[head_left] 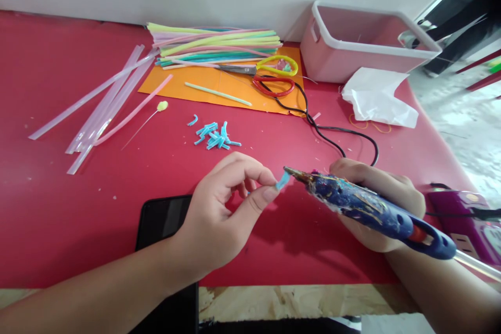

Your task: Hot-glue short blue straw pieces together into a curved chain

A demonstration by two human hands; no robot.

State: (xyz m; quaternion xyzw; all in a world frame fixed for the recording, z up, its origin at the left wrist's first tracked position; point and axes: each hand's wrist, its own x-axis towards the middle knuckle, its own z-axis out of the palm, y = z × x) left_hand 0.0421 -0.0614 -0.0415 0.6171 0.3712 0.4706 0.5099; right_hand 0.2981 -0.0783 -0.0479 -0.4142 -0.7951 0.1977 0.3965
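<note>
Our left hand (219, 214) pinches one blue piece (282, 181) between thumb and forefinger; our right hand (385, 185) is wrapped round one glue gun (352, 201), its nozzle at the piece's free end, though whether they touch we cannot tell. We judge the blue pieces already cut, with this one in work; the loose heap (217, 137) beyond our left hand looks yet to be used, and we see no blue piece joined to anything else. The heap overlaps, perhaps a dozen, with one stray beside it. Farther beyond on the worktop (78, 219) we count one pair of scissors (250, 70) and one pale green stick (217, 93). Farther left of our left hand are one yellow-tipped wire (162, 106), one pink stick (144, 102) and about four lilac tubes (113, 109). One phone (156, 224) lies beneath our left forearm.
</note>
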